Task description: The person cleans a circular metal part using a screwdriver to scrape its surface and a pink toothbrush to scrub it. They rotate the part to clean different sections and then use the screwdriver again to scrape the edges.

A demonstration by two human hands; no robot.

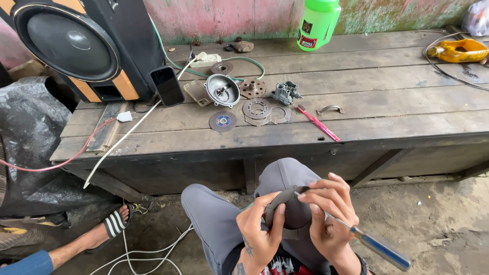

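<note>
Weathered wooden table (387, 109) ahead | left hand (259, 229) grips curved grey metal shoe (281, 199) | right hand (328, 216) clasps blue-handled screwdriver (379, 248), prying; steadiness needed.

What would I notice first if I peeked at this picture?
Probably the two hands at the bottom: the left hand grips a curved grey part, while the right hand works a blue-handled screwdriver against it. Next, the big black speaker at the top left, and the bright green bottle standing at the back of the wooden bench.
</note>
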